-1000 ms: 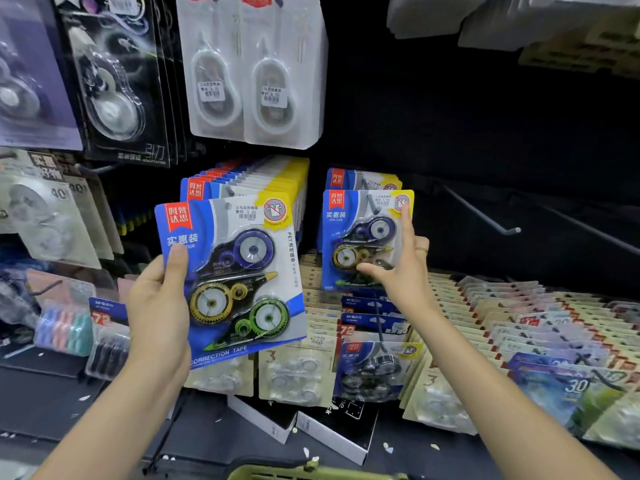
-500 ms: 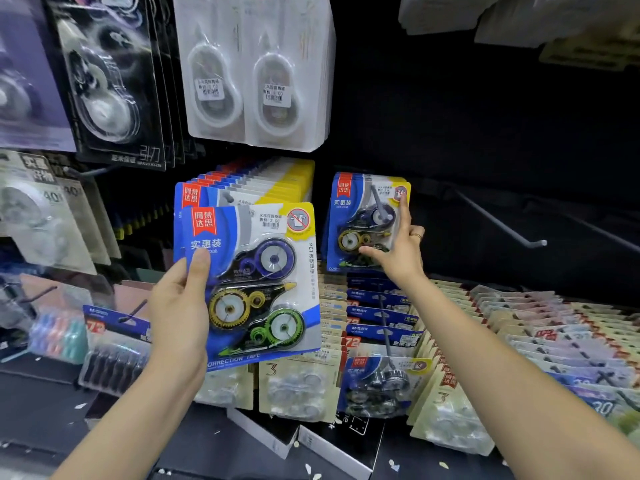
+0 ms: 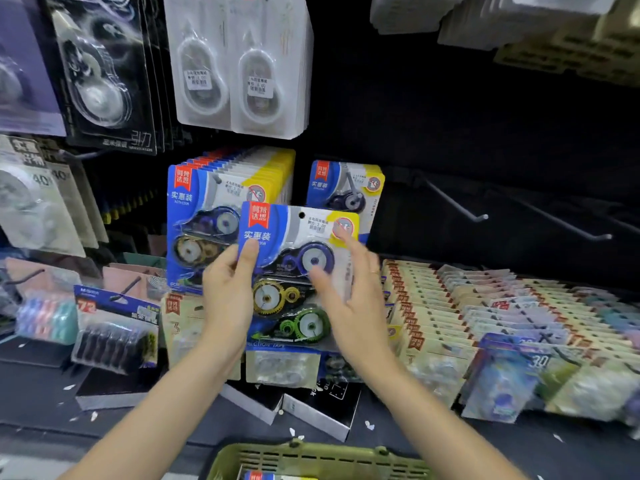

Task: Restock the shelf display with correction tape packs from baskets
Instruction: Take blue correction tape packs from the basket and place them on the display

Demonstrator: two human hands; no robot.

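Your left hand (image 3: pixel 228 296) grips the correction tape pack (image 3: pixel 298 271) by its left edge, thumb on the front, held upright in front of the hanging row (image 3: pixel 207 216). Your right hand (image 3: pixel 349 299) is spread, fingers relaxed, at the pack's right side; blurred, contact unclear. Green basket (image 3: pixel 311 460) sits near, below.

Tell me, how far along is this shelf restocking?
Partway. Done: a thick row of packs hangs on one hook, and a single pack hangs on the hook beside it. In hand: the left hand grips another correction tape pack, with the right hand open at its front. Left: hanging it, plus at least one pack visible in the green basket.
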